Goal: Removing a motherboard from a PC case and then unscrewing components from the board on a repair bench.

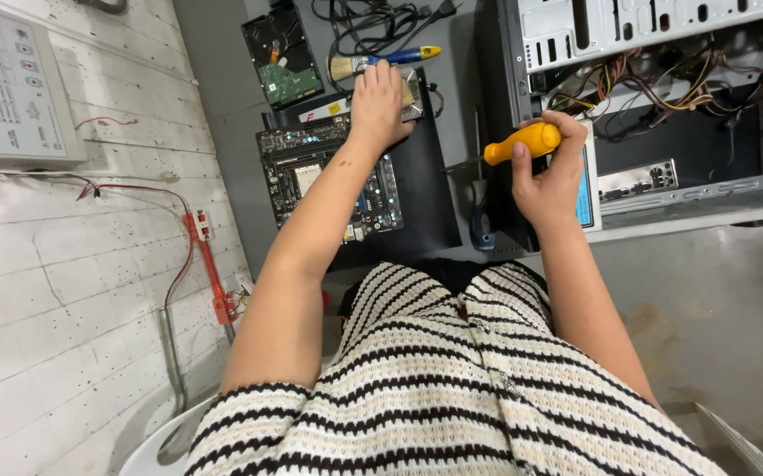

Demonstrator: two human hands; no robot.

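Looking down from the head view: left hand (378, 104) pressed flat on a heatsink (411, 97), fingers spread over its top rather than curled round it, at the far edge of a motherboard (329, 172). Motherboard lying on a black mat (421, 189) on the grey surface (232, 132). Right hand (551, 172) raised near the open computer case (655, 97), fingers closed round the orange handle of a screwdriver (522, 141), shaft pointing left toward the mat, tip perhaps just clear of it, hard to tell. Beyond the left hand, a brush (381, 60) with a blue and yellow handle, just beside the fingertips. Hard drive (282, 57) further left, circuit side up, apart from the board. Tangle of black cables (373, 18) at the far edge. Bundled coloured wires (663, 75) inside the case. White brick wall (64, 264) on the left, carrying a pale control panel (11, 84). Striped knit top (452, 379) filling the bottom of the view.
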